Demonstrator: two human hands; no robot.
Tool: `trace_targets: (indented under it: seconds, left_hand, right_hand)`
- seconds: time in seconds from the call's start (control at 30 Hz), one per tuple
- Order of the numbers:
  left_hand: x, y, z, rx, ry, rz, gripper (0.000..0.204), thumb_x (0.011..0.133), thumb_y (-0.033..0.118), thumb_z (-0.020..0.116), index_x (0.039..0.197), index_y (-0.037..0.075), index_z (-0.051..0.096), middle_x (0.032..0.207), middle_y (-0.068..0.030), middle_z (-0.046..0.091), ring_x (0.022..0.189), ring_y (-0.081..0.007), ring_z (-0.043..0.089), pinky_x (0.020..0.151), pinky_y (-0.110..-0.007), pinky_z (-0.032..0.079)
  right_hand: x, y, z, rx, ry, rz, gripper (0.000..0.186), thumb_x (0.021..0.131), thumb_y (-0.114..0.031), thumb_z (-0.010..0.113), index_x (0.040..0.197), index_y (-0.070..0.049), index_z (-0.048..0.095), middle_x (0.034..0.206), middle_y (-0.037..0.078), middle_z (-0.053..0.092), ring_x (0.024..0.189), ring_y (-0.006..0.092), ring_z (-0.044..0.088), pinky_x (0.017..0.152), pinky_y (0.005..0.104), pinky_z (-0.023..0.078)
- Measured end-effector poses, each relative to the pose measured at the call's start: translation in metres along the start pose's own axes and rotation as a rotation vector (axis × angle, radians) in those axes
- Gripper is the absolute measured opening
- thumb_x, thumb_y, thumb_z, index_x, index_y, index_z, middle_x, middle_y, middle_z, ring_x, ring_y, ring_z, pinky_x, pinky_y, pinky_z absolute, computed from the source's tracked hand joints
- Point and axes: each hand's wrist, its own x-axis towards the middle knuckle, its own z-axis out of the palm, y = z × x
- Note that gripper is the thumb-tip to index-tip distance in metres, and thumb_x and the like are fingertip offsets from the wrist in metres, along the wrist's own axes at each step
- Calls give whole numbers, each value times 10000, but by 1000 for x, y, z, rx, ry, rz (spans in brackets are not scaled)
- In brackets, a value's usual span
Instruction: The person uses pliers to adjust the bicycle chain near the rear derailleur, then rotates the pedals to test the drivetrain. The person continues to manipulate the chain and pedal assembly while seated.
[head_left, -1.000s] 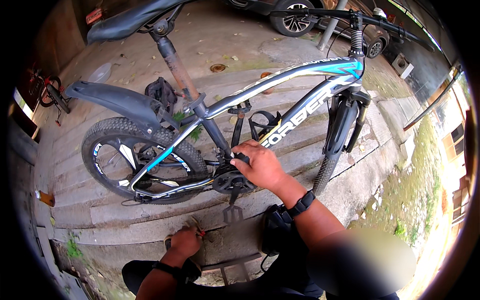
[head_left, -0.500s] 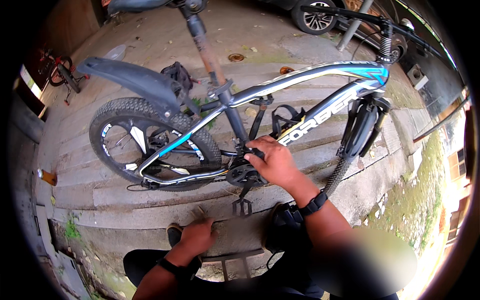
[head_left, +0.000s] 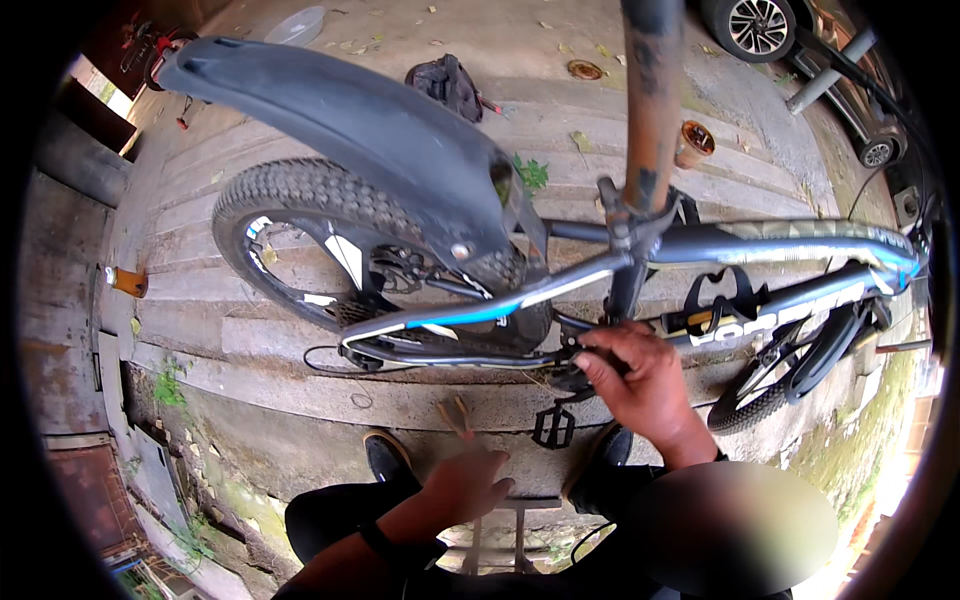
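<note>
A dark mountain bike (head_left: pixel 590 265) with blue and white trim stands side-on in front of me. Low on its frame, just above the crank, my right hand (head_left: pixel 640 385) has thumb and fingers curled in by the base of the seat tube (head_left: pixel 627 285). The small part between those fingers is hidden. Below the hand hangs a black pedal (head_left: pixel 553 428). My left hand (head_left: pixel 462 487), slightly blurred, is closed in front of the bike, apart from it. Out of its far side stick the two prongs of what look like pliers (head_left: pixel 456 416).
Shallow concrete steps (head_left: pixel 260 340) run under the bike. Beyond it lie a dark bag (head_left: pixel 446 88) and a rusty can (head_left: pixel 694 146). A jar of amber liquid (head_left: pixel 127 281) is at the left. A parked car (head_left: pixel 850 95) and a grey post (head_left: pixel 830 72) stand at the far right.
My view has come closer and swung left, so the bike looks larger and sits farther right. My right hand stays by the crank; my left still holds the tool, whose prongs show more plainly.
</note>
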Motion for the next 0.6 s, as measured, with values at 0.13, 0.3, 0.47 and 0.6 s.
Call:
trace_targets:
  seconds: [0.13,0.3,0.47,0.6]
  left_hand:
    - [2,-23,4,-108,-93,-113,450,954,371,633,1261,42,637,1134,-197,706,1093,-377,675,950,-469,527]
    - [-42,-40,-7,-208,-94,-331,415,964,372,617,1226,53,660,1145,-203,704,1092,-375,674,907,-476,544]
    - [-139,-32,-62,-331,292,-201,342,975,293,696,1186,27,661,1010,-155,756,957,-286,748,824,-369,587]
    - [-252,-28,-142,-639,451,-464,369,995,273,676,1248,12,614,1025,-156,752,964,-207,745,817,-332,587]
  right_hand:
    - [19,-22,9,62,-108,-32,218,865,-143,810,1033,-34,725,846,129,689,765,277,697,679,357,543]
    - [40,-107,-29,84,-320,-18,214,843,-190,812,1007,-78,730,874,89,696,735,255,700,632,352,556]
    - [87,-246,-102,76,-124,-211,295,803,-134,833,1061,-29,735,859,96,680,646,213,649,582,320,524]
    - [150,-345,-130,-314,270,-375,283,891,-131,715,1149,-16,701,1012,151,677,907,319,640,825,402,514]
